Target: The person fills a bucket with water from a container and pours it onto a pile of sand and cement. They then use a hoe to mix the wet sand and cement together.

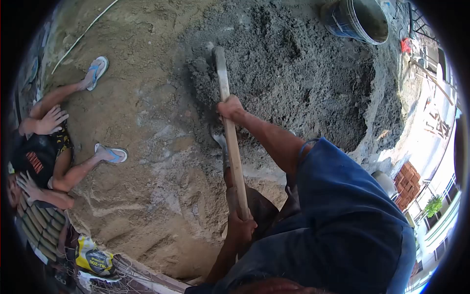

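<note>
Both my hands are closed around the long wooden handle of a tool. My right hand grips it higher in the view, near a pale socket-like part. Lower down, my left hand is wrapped round the handle's near end. The tool's far end lies at the left edge of a wet grey mix spread on the ground; its blade, if any, cannot be made out. One of my feet seems to be beside the handle, partly hidden by it.
A bucket stands on the mix's far right. At the left sits another person in flip-flops, hands on the knees. A yellow bag lies at lower left, stacked bricks at right, and a thin pale line at upper left.
</note>
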Demonstrator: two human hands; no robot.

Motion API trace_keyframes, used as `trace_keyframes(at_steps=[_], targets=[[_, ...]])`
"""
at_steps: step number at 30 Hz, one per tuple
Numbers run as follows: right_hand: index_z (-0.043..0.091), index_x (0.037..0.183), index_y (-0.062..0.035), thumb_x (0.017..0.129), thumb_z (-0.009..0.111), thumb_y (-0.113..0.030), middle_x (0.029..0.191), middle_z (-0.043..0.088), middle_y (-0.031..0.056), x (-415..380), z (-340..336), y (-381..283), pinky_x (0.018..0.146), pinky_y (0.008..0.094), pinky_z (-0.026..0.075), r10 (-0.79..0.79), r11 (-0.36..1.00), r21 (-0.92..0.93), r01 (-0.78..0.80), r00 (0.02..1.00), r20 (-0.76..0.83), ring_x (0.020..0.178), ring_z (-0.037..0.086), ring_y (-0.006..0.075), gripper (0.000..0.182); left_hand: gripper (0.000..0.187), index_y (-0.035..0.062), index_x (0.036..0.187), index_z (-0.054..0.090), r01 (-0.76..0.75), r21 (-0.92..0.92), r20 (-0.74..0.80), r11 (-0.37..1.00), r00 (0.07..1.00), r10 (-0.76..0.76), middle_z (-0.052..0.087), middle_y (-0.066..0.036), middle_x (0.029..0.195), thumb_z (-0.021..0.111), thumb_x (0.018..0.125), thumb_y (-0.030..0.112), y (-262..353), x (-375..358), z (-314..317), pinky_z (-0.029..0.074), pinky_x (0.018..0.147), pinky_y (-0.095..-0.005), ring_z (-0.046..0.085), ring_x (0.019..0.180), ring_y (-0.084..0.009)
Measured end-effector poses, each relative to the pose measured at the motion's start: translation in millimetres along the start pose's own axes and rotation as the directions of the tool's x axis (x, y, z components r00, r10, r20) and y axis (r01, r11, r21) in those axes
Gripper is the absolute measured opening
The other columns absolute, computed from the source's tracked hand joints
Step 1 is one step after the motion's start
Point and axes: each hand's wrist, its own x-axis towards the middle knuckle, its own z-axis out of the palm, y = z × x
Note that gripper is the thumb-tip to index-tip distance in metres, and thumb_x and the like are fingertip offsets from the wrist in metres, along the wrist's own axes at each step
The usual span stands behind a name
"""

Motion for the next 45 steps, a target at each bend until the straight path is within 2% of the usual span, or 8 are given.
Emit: trace_keyframes(at_steps=[8, 18, 23, 25, 29, 37, 40, 45], targets=[[0.039, 0.106, 0.0077, 0.075, 0.056, -0.001, 0.067, 0.054, 0.0111, -190.4, -12.9, 53.7, 0.04, 0.0333, 0.047, -0.124, 0.76, 0.642, 0.103, 0.992, -0.012, 0.045, 0.056, 0.0187, 0.036, 0.024, 0.0025, 0.091, 0.057, 0.061, 0.25, 0.022, 0.966, 0.997, -0.068, 0.054, -0.002, 0.068, 0.068, 0.071, 0.01, -118.8, -130.2, -98.2, 0.043, 0.059, -0.029, 0.053, 0.063, -0.011], [0.06, 0.072, 0.0038, 0.075, 0.063, -0.019, 0.065, 0.061, 0.013, 110.7, -279.2, -119.5, 0.052, 0.0388, 0.05, -0.411, 0.864, 0.01, 0.503, 0.717, -0.563, 0.058, 0.061, 0.0254, 0.023, 0.02, -0.0015, 0.087, 0.052, -0.694, 0.325, 0.164, 0.642, 0.71, 0.684, 0.053, -0.007, 0.066, 0.058, 0.068, 0.004, 152.9, 233.6, 120.8, 0.043, 0.052, -0.0333, 0.052, 0.054, -0.0158], [0.057, 0.09, 0.0071, 0.079, 0.059, -0.013, 0.069, 0.065, 0.0133, 146.5, -288.9, -65.9, 0.055, 0.0356, 0.057, -0.419, 0.855, -0.419, 0.305, 0.883, -0.211, 0.054, 0.063, 0.0192, 0.023, 0.021, 0.003, 0.082, 0.048, -0.439, -0.009, 0.27, 0.899, 0.864, 0.425, 0.049, -0.001, 0.063, 0.061, 0.065, -0.002, 130.3, 205.4, 155.6, 0.037, 0.044, -0.0281, 0.047, 0.05, -0.01], [0.057, 0.092, 0.0109, 0.079, 0.058, -0.013, 0.074, 0.065, 0.0165, 100.4, -249.2, -22.3, 0.056, 0.0334, 0.057, -0.206, 0.979, -0.076, 0.191, 0.914, -0.35, 0.058, 0.064, 0.0203, 0.027, 0.024, 0.0057, 0.081, 0.047, -0.305, -0.147, 0.283, 0.941, 0.898, 0.335, 0.047, 0.001, 0.063, 0.061, 0.064, -0.004, 74.1, 173.0, 133.7, 0.037, 0.043, -0.026, 0.045, 0.046, -0.0086], [0.048, 0.084, 0.0084, 0.078, 0.058, -0.009, 0.061, 0.058, 0.0108, -4.8, -177.3, 46.5, 0.042, 0.032, 0.049, -0.097, 0.963, 0.198, 0.18, 0.924, -0.371, 0.046, 0.059, 0.019, 0.021, 0.038, -0.0008, 0.098, 0.057, -0.138, 0.389, 0.163, 0.911, 0.983, 0.079, 0.059, -0.009, 0.08, 0.064, 0.063, 0.01, -7.5, 70.2, 72.6, 0.047, 0.067, -0.0349, 0.058, 0.073, -0.0221], [0.037, 0.103, 0.0069, 0.074, 0.057, -0.003, 0.07, 0.053, 0.0109, -115.1, -194.9, 49.2, 0.039, 0.0326, 0.048, -0.118, 0.844, 0.458, 0.28, 0.929, -0.352, 0.045, 0.057, 0.0205, 0.037, 0.059, -0.0016, 0.117, 0.053, -0.464, 0.63, 0.282, 0.623, 0.884, 0.373, 0.063, -0.017, 0.095, 0.068, 0.064, 0.019, -76.7, 25.4, 27.2, 0.048, 0.081, -0.041, 0.062, 0.093, -0.0322], [0.054, 0.064, 0.0002, 0.074, 0.055, -0.009, 0.055, 0.057, 0.0091, -25.7, -275.8, 20.1, 0.042, 0.0313, 0.048, -0.169, 0.911, 0.223, 0.346, 0.809, -0.564, 0.045, 0.058, 0.018, 0.014, 0.049, 0.0002, 0.112, 0.055, -0.447, 0.428, 0.426, 0.785, 0.866, 0.261, 0.064, -0.019, 0.092, 0.063, 0.065, 0.014, 49.7, 125.9, 84.3, 0.048, 0.08, -0.0393, 0.063, 0.09, -0.0315], [0.057, 0.068, 0.0024, 0.072, 0.059, -0.009, 0.059, 0.058, 0.0098, 24.2, -238.2, 55.7, 0.046, 0.0325, 0.049, 0.05, 0.965, 0.245, 0.091, 0.854, -0.517, 0.048, 0.058, 0.0191, 0.013, 0.045, -0.0017, 0.109, 0.055, -0.418, 0.387, 0.357, 0.821, 0.89, 0.285, 0.064, -0.021, 0.089, 0.061, 0.065, 0.009, 67.2, 127.8, 65.0, 0.048, 0.079, -0.0392, 0.064, 0.087, -0.0322]])
